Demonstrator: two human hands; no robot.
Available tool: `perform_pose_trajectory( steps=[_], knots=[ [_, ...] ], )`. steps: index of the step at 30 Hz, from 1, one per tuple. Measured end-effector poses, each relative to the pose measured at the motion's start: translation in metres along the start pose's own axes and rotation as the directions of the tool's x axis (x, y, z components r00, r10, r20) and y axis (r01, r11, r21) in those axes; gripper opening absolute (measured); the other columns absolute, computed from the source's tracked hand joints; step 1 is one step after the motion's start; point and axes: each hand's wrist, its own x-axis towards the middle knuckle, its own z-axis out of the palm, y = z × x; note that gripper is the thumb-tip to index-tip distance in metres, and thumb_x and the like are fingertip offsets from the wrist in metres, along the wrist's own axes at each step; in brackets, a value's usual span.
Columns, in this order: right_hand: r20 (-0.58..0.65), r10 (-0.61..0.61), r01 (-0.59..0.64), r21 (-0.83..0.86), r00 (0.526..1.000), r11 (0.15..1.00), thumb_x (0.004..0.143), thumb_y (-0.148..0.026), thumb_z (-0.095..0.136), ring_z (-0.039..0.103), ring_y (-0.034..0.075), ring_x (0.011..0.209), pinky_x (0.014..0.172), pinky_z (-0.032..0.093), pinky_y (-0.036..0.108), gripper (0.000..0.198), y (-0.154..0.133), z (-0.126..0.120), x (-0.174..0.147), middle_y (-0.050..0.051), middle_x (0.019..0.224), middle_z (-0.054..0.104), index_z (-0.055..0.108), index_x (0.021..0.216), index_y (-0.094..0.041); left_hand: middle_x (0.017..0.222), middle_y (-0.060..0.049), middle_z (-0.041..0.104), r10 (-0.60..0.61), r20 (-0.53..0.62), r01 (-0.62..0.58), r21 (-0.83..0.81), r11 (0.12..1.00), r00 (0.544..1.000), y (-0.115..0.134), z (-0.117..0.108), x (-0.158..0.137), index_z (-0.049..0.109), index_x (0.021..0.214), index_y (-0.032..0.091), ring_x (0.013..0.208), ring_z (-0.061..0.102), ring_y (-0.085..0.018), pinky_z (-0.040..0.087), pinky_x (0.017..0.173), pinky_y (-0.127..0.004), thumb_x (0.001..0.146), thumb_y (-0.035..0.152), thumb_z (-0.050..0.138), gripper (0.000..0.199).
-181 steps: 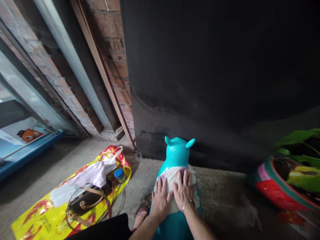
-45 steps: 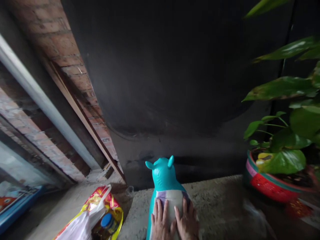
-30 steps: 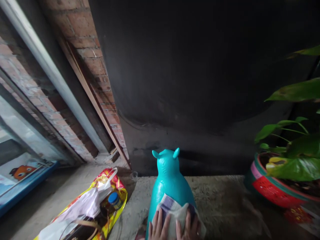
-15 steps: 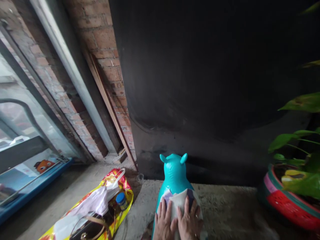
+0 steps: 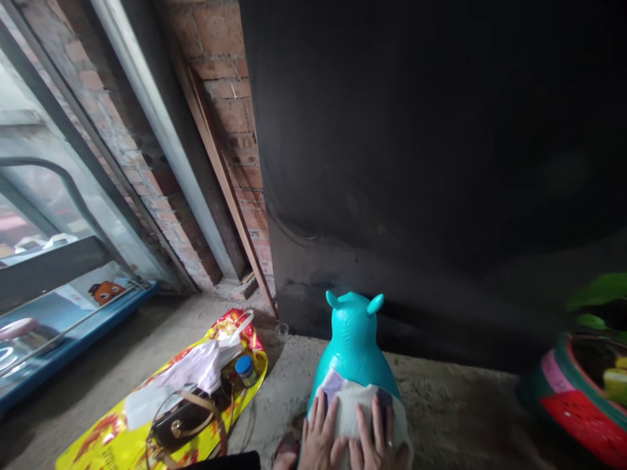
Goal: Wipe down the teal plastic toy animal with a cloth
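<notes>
A turquoise inflatable animal toy (image 5: 353, 333) with two small ears stands low in front of me, its head toward the black panel. A pale cloth (image 5: 350, 410) with purple patches lies draped over its back. My left hand (image 5: 321, 436) rests flat on the left part of the cloth, fingers stretched out. Beside it my right hand (image 5: 376, 438) presses on the right part, fingers spread, a ring on one of them. Neither hand grips anything. The lower part of the toy is hidden under the cloth and hands.
On the floor at left lies a yellow and red plastic sheet (image 5: 105, 434) bearing a dark handbag (image 5: 183, 418), white cloth (image 5: 193, 372) and a blue-lidded jar (image 5: 245, 370). A blue shelf (image 5: 122, 307) stands further left, a painted plant pot (image 5: 578, 398) at right. The black panel (image 5: 416, 163) rises ahead.
The view has shifted, so the pot sits further right and more of the plastic sheet shows. Both hands stay on the cloth, and more of the cloth is visible between them.
</notes>
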Motion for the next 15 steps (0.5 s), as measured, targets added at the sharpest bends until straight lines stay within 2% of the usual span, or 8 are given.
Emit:
perform_pose_trajectory(
  steps=[4,7,11,15],
  knots=[
    [0.090,-0.041,0.036,0.057,0.995,0.998,0.095,-0.035,0.035,0.024,0.043,0.143,0.090,0.039,0.077,0.048,-0.008,-0.005,0.042,0.010,0.158,0.026,0.044,0.143,-0.033,0.163,-0.005,0.004,-0.045,-0.010,0.044,-0.049,0.998,0.999,0.011,-0.015,0.029,0.019,0.151,0.021,0.151,0.003,-0.022,0.014,0.124,-0.044,0.093,0.046,0.035,0.066],
    [0.174,-0.046,0.026,0.118,0.984,0.993,0.097,-0.034,0.031,0.015,0.042,0.146,0.095,0.033,0.079,0.050,-0.012,-0.009,0.068,0.009,0.160,0.020,0.035,0.147,-0.035,0.164,-0.006,0.001,-0.066,0.009,0.067,-0.087,0.994,0.998,0.016,-0.025,0.050,0.014,0.153,0.016,0.151,-0.003,-0.020,0.010,0.124,-0.041,0.094,0.042,0.029,0.066],
    [0.236,-0.004,-0.025,0.117,0.972,0.993,0.098,-0.031,0.030,0.012,0.041,0.146,0.100,0.027,0.080,0.050,-0.016,-0.017,0.085,0.009,0.161,0.016,0.032,0.148,-0.035,0.165,-0.005,0.000,-0.088,-0.002,0.088,-0.090,0.992,0.996,0.024,-0.033,0.058,0.015,0.153,0.015,0.151,-0.003,-0.020,0.008,0.124,-0.036,0.093,0.043,0.030,0.068],
    [0.294,0.035,-0.060,0.079,0.955,0.995,0.097,-0.034,0.035,0.019,0.039,0.146,0.099,0.030,0.079,0.051,-0.022,-0.017,0.072,0.008,0.160,0.017,0.033,0.147,-0.033,0.164,-0.007,0.005,-0.103,-0.015,0.101,-0.072,0.992,0.995,0.029,-0.031,0.047,0.017,0.152,0.012,0.151,0.001,-0.021,0.010,0.124,-0.035,0.093,0.038,0.030,0.066]
  ],
)
